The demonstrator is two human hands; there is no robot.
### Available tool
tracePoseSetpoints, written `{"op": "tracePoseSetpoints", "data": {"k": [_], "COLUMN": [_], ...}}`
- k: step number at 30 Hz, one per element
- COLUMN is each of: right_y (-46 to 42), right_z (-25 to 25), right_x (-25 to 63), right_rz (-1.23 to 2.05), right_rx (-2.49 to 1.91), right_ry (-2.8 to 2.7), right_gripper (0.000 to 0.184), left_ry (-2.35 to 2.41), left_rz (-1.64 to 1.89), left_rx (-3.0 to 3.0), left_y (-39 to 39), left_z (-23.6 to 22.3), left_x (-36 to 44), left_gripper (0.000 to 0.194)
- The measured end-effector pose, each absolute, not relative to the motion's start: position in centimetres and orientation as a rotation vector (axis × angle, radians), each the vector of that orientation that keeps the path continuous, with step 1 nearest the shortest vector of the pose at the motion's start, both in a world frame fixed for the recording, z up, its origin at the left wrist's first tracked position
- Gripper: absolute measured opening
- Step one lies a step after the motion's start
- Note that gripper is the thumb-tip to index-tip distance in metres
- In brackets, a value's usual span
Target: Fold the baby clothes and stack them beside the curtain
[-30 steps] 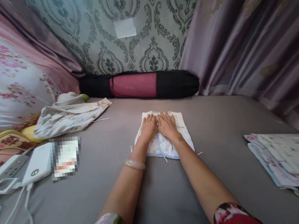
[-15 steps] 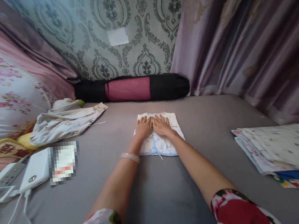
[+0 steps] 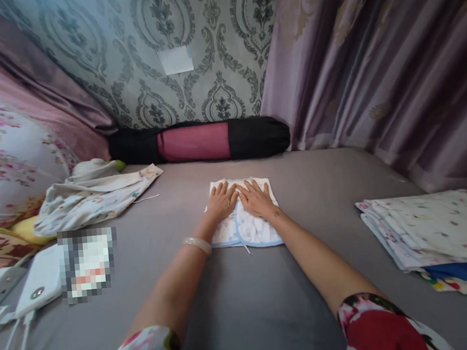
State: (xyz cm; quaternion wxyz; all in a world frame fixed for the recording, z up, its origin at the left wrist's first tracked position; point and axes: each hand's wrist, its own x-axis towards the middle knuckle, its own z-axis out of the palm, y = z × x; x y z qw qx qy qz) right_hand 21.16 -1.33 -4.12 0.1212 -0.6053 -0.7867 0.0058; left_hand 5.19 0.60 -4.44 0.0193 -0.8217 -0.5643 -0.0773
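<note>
A small white baby garment with light blue edging [image 3: 258, 231] lies folded flat on the grey sheet [image 3: 312, 190]. My left hand [image 3: 221, 200] rests palm down on its upper left part, fingers stretched out. On the upper right part lies my right hand [image 3: 255, 197], also flat with its fingers spread. The two hands nearly meet at the index fingers and cover much of the cloth. A thin white tie pokes out below the garment's lower edge.
Folded patterned clothes [image 3: 435, 233] are stacked at the right. A loose patterned garment [image 3: 92, 201] lies at the left, near a white power bank [image 3: 42, 279] with cables and a power strip [image 3: 1, 285]. A black and pink roll [image 3: 193, 142] lies along the wall.
Both hands stay flat on the garment, with the right fingers spread slightly wider. The whole view has shifted a little, so most things appear farther left.
</note>
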Motion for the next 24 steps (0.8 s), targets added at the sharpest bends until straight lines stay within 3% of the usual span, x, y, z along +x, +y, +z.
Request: {"op": "tracePoseSetpoints", "data": {"k": [5,11,16,24], "right_y": [-1.1,-0.1,-0.1,-0.1], "right_z": [-3.8,-2.1,-2.7,-3.7], "right_x": [21.1,22.3,23.5,23.5], "right_rz": [0.063,0.353,0.153,0.096], "right_rx": [-1.792,-1.840,-1.848,-1.840], "right_ry": [-2.316,-2.386,-2.373,-2.366], "right_gripper": [0.050,0.056,0.057,0.058], "left_ry": [-1.789,-1.833,-1.780,-1.773], "left_rz": [-0.170,-0.102,-0.204,-0.191], "left_rx": [-2.559,-2.622,-2.586,-2.621], "left_y": [0.7,1.1,1.0,1.4], "left_z": [-3.7,-2.7,-3.8,-4.6], "left_x": [5.5,4.7,3.4,3.1], "left_gripper": [0.055,0.058,0.061,0.064]}}
